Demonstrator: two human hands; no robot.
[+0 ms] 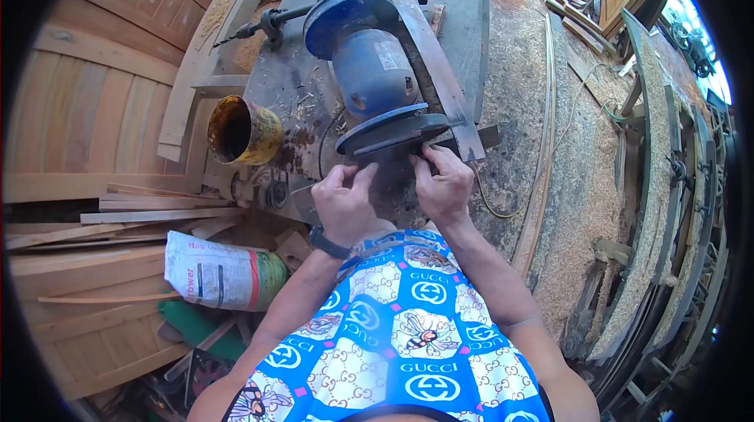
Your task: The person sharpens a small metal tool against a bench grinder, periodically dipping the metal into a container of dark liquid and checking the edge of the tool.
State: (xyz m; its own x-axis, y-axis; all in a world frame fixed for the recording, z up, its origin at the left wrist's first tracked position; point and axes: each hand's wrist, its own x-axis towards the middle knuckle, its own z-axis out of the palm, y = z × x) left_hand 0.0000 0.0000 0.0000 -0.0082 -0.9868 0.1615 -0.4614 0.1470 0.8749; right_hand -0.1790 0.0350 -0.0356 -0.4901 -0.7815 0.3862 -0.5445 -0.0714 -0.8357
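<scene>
A blue bench grinder stands on a dark, shaving-strewn worktop, a long flat plank along its right side. At the grinder's near end, below the dark wheel, are both hands. My left hand has its fingers curled, thumb and index tip raised just short of the wheel; whatever they hold is too small to make out. My right hand pinches at something small and dark by the wheel's right lower edge; I cannot tell what. A stained yellow bucket sits to the left.
Wooden door panels and loose boards lie on the left, above a white sack. Drill bits in a chuck project from the grinder's far end. Long sawdust-covered boards and strips line the right.
</scene>
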